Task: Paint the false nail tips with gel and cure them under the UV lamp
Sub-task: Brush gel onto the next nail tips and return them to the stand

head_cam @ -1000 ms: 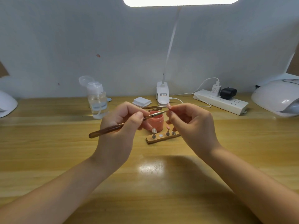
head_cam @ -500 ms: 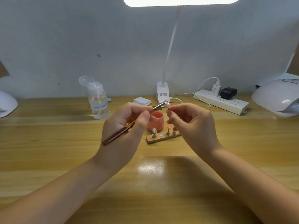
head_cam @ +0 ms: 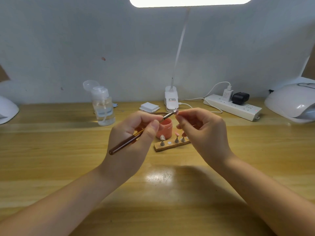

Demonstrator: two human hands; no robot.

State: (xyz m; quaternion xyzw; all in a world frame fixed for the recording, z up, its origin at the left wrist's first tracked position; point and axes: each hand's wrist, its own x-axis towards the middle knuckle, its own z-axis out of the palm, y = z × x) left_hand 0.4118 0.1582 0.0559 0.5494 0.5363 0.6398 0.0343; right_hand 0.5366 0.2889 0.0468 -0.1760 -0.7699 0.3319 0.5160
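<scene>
1. Head view, hands: a brush [head_cam: 136, 137] is gripped pen-fashion by the left hand [head_cam: 134, 133], its fingers curled round the dark handle, so that the bristle end can be steered finely. A small nail tip on its stand [head_cam: 177, 112] is pinched between thumb and forefinger of the right hand [head_cam: 204, 132]; it is raised above the worktop [head_cam: 51, 159], presumably so that it sits under the light and near the eye.
2. Head view, contact: the brush end is met with the held tip, so a coat of gel is judged to be in progress; the gel itself is too small to be made out.
3. Head view, supplies: a pink gel jar [head_cam: 164, 128] is set just behind a wooden holder [head_cam: 171, 145], on which further tips are stood upright, one vacant disc being left between them.
4. Head view, periphery: a white UV lamp [head_cam: 289, 103] is kept at the far right, well apart, for the curing not yet done. A pump bottle [head_cam: 103, 106] and a power strip [head_cam: 233, 107] are placed along the wall.
</scene>
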